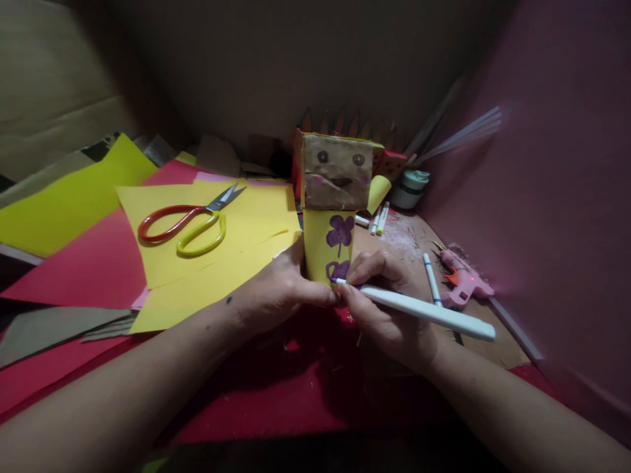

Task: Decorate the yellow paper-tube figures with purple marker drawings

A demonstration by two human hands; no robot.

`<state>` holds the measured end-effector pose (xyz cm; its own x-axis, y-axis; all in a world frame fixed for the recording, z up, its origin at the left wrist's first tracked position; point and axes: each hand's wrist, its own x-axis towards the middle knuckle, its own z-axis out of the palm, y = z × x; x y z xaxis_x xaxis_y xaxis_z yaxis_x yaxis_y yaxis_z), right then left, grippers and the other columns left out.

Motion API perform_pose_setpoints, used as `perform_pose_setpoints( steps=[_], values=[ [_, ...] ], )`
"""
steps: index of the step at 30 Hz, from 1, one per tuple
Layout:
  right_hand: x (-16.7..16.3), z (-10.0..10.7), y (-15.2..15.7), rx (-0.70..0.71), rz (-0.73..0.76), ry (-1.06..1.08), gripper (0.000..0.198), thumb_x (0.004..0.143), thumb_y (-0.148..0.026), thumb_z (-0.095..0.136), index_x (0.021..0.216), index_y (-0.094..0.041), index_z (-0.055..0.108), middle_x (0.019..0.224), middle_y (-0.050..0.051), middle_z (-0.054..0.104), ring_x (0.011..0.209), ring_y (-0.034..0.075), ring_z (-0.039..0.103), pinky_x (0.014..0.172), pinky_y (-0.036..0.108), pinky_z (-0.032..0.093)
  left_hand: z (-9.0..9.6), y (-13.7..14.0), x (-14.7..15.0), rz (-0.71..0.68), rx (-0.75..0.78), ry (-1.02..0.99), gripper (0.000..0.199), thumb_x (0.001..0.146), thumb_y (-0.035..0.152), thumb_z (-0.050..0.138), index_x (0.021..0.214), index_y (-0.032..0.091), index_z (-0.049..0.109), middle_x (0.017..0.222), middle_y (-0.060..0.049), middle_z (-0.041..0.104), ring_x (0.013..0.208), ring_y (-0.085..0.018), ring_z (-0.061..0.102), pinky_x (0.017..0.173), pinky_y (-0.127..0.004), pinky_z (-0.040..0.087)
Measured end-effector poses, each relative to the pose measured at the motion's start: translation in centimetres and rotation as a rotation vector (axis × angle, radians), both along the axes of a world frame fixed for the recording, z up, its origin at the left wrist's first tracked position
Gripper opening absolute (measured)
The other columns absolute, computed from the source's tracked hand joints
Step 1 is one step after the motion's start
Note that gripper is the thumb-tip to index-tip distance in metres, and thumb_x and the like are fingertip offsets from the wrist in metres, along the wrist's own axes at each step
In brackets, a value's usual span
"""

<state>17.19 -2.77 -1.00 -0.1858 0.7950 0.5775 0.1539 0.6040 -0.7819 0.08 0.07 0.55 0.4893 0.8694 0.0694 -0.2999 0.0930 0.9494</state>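
A cardboard figure stands upright in front of me, its square brown head drawn with eyes, a mouth and pink cheeks. Its yellow paper body carries purple flower shapes, one above the other. My left hand wraps round the lower body, with the thumb across the front. Between the thumb and fingers of my right hand is a white felt-tip marker. The marker's purple tip is at the lower flower, touching or very close to the paper.
Scissors with red and yellow handles lie on yellow paper sheets at left, beside red paper. At right are a pink glue gun, another marker, a lidded jar and glue sticks near the wall.
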Motion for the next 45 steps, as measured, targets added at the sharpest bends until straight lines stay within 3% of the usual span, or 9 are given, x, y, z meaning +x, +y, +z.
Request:
perform_pose_setpoints(
  steps=[7, 18, 45],
  values=[
    [-0.06, 0.15, -0.05, 0.016, -0.032, 0.002, 0.015, 0.086, -0.018, 0.069, 0.085, -0.025, 0.056, 0.076, -0.002, 0.064, 0.062, 0.014, 0.057, 0.055, 0.03, 0.046, 0.1, -0.11, 0.02, 0.005, 0.037, 0.044, 0.036, 0.065, 0.012, 0.083, 0.096, 0.016, 0.066, 0.09, -0.006, 0.072, 0.086, -0.025, 0.067, 0.076, -0.035, 0.054],
    [-0.06, 0.08, -0.11, 0.002, -0.023, 0.005, 0.014, 0.089, -0.019, 0.07, 0.089, -0.024, 0.058, 0.078, -0.002, 0.064, 0.062, 0.013, 0.056, 0.055, 0.029, 0.045, -0.28, 0.03, 0.01, 0.015, 0.039, 0.062, 0.041, 0.067, 0.011, 0.081, 0.105, 0.016, 0.065, 0.099, -0.007, 0.072, 0.095, -0.026, 0.066, 0.085, -0.038, 0.052],
    [-0.16, 0.3, -0.04, 0.004, -0.032, 0.044, 0.012, 0.09, -0.018, 0.071, 0.091, -0.024, 0.061, 0.079, -0.003, 0.064, 0.065, 0.012, 0.06, 0.058, 0.028, 0.047, -0.19, -0.06, -0.09, 0.015, 0.037, 0.073, 0.044, 0.063, 0.004, 0.074, 0.105, 0.015, 0.065, 0.097, -0.006, 0.071, 0.094, -0.026, 0.065, 0.081, -0.035, 0.053]
  ],
)
